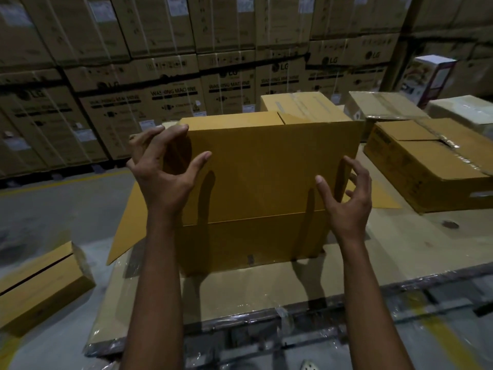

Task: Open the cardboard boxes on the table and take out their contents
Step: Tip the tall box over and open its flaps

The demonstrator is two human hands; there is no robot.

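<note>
Standing floor to ceiling at the back: stacked cartons [170,94], strapped, printed "LG" and "WASHING MACHINE"; their white labels are too small to read.

Room: dim warehouse, grey floor [53,209] with a yellow line.

Surface: table [400,244] covered in flat cardboard under clear plastic wrap.

Task item: plain yellow-brown box [266,169], unmarked, upright at the table's middle, rising out of an open carton [248,244] whose flaps are splayed left and right.

Further stock: taped boxes [426,166] on the right of the table, one long box [40,284] low on the left.

Left hand [162,172]: fingers spread, fingertips touching the box's upper left corner, thumb off the front face, clasping nothing.

Right hand [346,204]: loosely spread by the box's right edge, likewise clasping nothing.
</note>
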